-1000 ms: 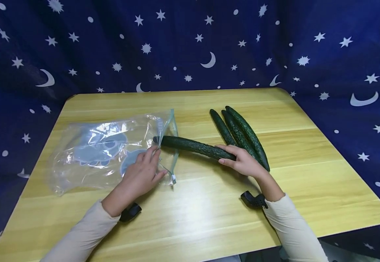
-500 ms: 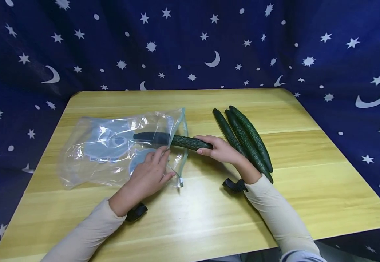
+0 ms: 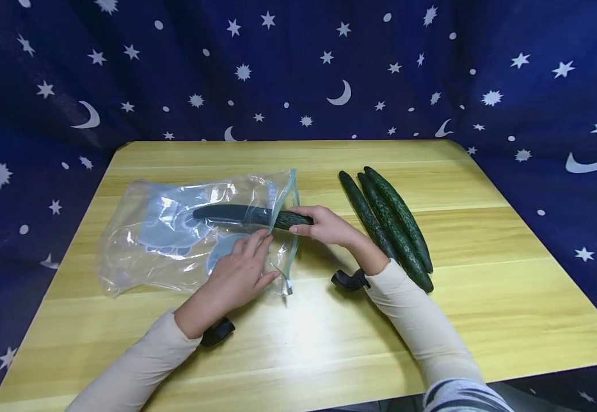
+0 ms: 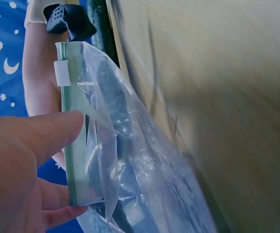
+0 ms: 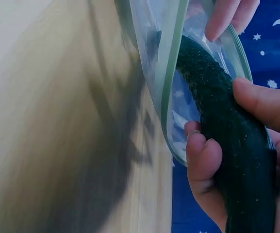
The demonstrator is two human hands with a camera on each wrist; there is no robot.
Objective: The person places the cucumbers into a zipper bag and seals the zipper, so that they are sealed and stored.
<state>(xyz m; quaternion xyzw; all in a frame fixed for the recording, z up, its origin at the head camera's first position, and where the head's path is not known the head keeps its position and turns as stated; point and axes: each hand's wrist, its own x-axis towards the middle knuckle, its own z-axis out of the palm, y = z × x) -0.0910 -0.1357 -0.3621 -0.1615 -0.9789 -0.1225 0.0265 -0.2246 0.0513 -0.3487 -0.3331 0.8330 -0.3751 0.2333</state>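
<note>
A dark green cucumber lies mostly inside the clear zip bag, its near end sticking out through the mouth at the right. The right hand grips that end; in the right wrist view its thumb and fingers wrap the cucumber just outside the green-edged opening. At the lower part of the mouth, the left hand holds the bag's edge. The left wrist view has the left thumb on the zip strip, fingers behind it, and the white slider above the thumb.
Three more cucumbers lie side by side on the wooden table, right of the right hand. Each wrist carries a black device. A dark blue curtain with stars and moons hangs behind the table.
The right hand has moved left, sliding the cucumber from the bag's mouth deep into the bag. The left hand keeps its hold at the mouth. The whole view has shifted slightly.
</note>
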